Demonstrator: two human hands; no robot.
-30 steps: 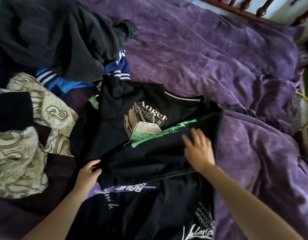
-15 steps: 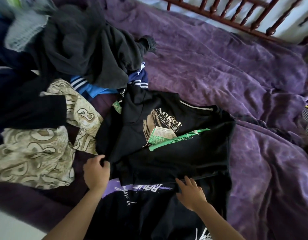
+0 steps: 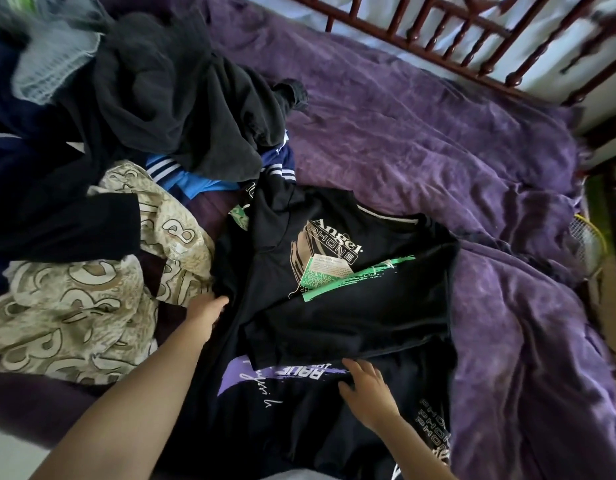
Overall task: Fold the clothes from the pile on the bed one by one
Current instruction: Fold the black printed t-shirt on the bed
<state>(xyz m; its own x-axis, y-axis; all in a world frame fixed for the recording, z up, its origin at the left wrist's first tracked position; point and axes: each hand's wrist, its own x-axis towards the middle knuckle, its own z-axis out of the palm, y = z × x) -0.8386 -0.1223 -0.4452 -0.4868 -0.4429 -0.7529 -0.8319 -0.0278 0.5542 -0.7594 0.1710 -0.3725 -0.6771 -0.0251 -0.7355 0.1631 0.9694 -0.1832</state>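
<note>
A black T-shirt (image 3: 351, 306) with an "Angel Phone" print and a green streak lies partly folded in the middle of the bed. It rests on a second black shirt (image 3: 299, 420) with a purple print. My left hand (image 3: 206, 311) grips the printed T-shirt's left edge. With fingers spread, my right hand (image 3: 367, 393) rests flat on the lower shirt, its fingertips at the folded bottom edge of the upper one. The pile of clothes (image 3: 168, 98) is heaped at the upper left, topped by a dark grey garment.
A beige patterned cloth (image 3: 74, 306) and a blue striped garment (image 3: 182, 174) lie left of the shirt. The purple blanket (image 3: 438, 140) covers the bed's right side. A wooden bed rail (image 3: 455, 39) runs along the far edge, and a racket (image 3: 589, 244) is at the right.
My right hand slid from the middle of the T-shirt down to its folded bottom edge. My left hand moved up along the shirt's left edge. The view shifted left and back.
</note>
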